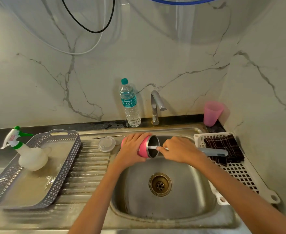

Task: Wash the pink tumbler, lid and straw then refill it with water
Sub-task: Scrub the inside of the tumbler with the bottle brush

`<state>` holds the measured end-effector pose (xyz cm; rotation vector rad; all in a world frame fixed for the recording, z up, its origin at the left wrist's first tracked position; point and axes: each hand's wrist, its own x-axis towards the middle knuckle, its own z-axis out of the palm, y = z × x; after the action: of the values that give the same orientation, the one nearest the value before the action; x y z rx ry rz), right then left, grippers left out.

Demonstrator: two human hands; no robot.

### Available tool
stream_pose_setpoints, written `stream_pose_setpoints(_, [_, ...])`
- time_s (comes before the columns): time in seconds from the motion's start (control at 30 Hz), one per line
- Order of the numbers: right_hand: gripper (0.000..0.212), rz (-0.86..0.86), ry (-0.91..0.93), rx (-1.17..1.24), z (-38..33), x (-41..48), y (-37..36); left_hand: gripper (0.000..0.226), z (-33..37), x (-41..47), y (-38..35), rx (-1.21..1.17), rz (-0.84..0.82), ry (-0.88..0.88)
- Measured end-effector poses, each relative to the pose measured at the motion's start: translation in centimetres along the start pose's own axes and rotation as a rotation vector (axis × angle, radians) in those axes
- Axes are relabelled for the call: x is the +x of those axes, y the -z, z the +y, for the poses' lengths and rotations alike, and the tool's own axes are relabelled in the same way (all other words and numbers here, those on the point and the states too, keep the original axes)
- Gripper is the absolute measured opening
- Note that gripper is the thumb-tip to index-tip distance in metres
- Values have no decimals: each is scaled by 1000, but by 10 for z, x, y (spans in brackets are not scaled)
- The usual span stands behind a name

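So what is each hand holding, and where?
The left hand grips the pink steel-lined tumbler round its body; the right hand pinches the grey-handled bottle brush by its white stem.

The water bottle (130,107) is showing "Suriya Aqua" in white on its teal label, while the spray bottle (30,156) is carrying a red tag too small to read.

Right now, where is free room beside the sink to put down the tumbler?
Free: the ribbed drainboard between grey tray and basin, in front of the lid; the white basket's front half, nearer than the cloth. Crowded: the back ledge with bottle, tap, pink cup.
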<state>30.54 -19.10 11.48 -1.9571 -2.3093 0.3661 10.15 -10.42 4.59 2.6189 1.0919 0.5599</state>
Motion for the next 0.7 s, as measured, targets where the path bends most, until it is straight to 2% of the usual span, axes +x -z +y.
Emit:
stream_pose_setpoints(0.17, [50,2,-45,36,20,-12,13,95,-22,-8,9,19,32,73])
stream_pose_setpoints(0.3, [50,15,-20,28,5,0,4,93,5,3,3,-25,18,11])
stream_pose_setpoints(0.47, [51,24,-61,34,24,-11,17,94,-17,-6,10,29,12,50])
stream_pose_setpoints(0.6, [51,33,-41,-7,14,-1,1,95,4,-3,-3,-5,-10,10])
stream_pose_setpoints(0.7, [52,31,-63,7,16,-3,0,95,-6,-8,1,19,-6,17])
